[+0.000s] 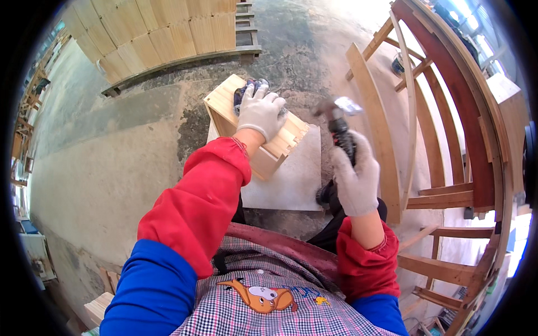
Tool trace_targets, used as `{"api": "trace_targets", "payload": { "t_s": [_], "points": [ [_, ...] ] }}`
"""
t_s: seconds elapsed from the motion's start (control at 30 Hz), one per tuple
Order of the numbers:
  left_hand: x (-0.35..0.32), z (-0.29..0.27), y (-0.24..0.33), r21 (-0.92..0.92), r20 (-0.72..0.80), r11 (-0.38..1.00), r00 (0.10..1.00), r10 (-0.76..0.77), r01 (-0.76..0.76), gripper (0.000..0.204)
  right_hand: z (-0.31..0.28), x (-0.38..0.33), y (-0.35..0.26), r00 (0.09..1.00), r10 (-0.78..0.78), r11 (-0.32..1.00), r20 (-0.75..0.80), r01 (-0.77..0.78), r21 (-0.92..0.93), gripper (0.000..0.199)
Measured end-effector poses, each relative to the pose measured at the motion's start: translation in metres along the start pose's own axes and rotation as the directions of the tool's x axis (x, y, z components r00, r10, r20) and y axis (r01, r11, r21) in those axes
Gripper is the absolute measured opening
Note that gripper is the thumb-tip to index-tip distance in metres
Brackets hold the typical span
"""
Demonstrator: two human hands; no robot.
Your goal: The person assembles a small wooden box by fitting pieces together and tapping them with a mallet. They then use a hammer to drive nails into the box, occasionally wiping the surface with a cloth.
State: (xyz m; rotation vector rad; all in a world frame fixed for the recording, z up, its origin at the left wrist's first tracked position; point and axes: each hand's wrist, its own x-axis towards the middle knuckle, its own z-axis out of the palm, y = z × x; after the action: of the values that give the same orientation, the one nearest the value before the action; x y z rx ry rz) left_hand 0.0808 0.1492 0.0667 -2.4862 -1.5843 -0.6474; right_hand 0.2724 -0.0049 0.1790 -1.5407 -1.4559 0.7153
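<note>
Left hand (260,112) flat atop the stiff, light wooden box (255,126), steadying its joint; right hand (353,173) fisted around the hammer (339,126) handle.

A pale open-sided wooden box (255,129) stands on a flat grey square slab (294,182) that lies on the concrete floor (112,168) straight ahead of the person. The left hand in a white knit glove (260,112) rests on top of the box, pressing down a dark crumpled cloth (246,89) that pokes out behind its fingers. To the right of the box, above the slab's right edge, the right hand in a white knit glove (356,179) holds a black-handled hammer (339,126), its head raised level with the box top and apart from it. Behind the box, well apart, a stack of light wooden boards (162,33) lies on a low pallet (185,64). Curved wooden frames (448,112) stand along the right side, just beside the slab.
</note>
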Motion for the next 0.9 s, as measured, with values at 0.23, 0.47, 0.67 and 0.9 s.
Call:
{"api": "trace_targets", "payload": {
  "t_s": [0.23, 0.47, 0.67, 0.9],
  "points": [
    [0.004, 0.000, 0.010, -0.021, 0.032, 1.000, 0.999, 0.004, -0.003, 0.030, 0.032, -0.003, 0.058, 0.991, 0.071, 0.931, 0.114, -0.025, -0.364, 0.033],
    [0.001, 0.001, 0.004, -0.012, -0.011, 1.000, 1.000, -0.009, 0.009, 0.030, 0.007, 0.005, 0.005, 0.992, -0.083, 0.994, -0.098, 0.089, 0.061, 0.037],
    [0.005, 0.003, 0.011, -0.039, -0.008, 0.999, 1.000, -0.001, 0.000, 0.029, 0.019, 0.006, 0.079, 0.992, 0.049, 0.934, 0.117, -0.004, -0.357, 0.036],
    [0.003, 0.002, 0.007, -0.008, -0.012, 1.000, 1.000, -0.013, 0.013, 0.028, -0.002, 0.005, -0.013, 0.993, -0.079, 0.994, -0.088, 0.085, 0.074, 0.034]
  ]
}}
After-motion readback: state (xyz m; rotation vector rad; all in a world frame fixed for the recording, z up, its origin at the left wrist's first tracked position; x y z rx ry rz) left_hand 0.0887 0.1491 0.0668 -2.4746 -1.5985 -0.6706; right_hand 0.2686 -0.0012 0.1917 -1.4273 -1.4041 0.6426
